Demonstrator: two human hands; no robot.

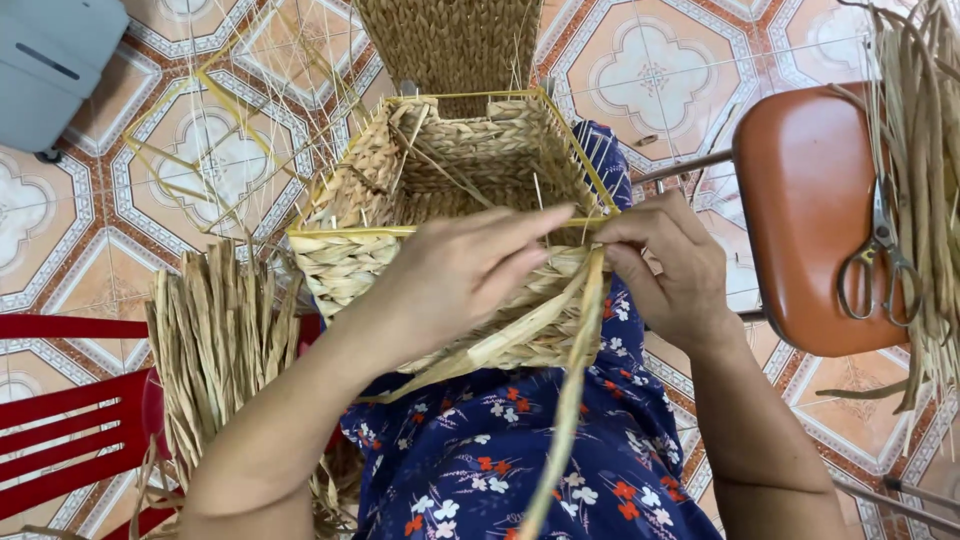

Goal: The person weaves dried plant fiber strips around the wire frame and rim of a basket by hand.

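On the lap, over a blue floral dress, a half-woven basket rests; the left hand presses flat on its wall, the right hand pinches a straw strand, likely mid-weave, needing threading past the yellow wire frame.

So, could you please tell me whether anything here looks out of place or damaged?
Nothing looks damaged. The basket is half woven, so loose strands stick up from its rim. The scissors lie on the orange stool, partly under hanging fibres, close to its edge.
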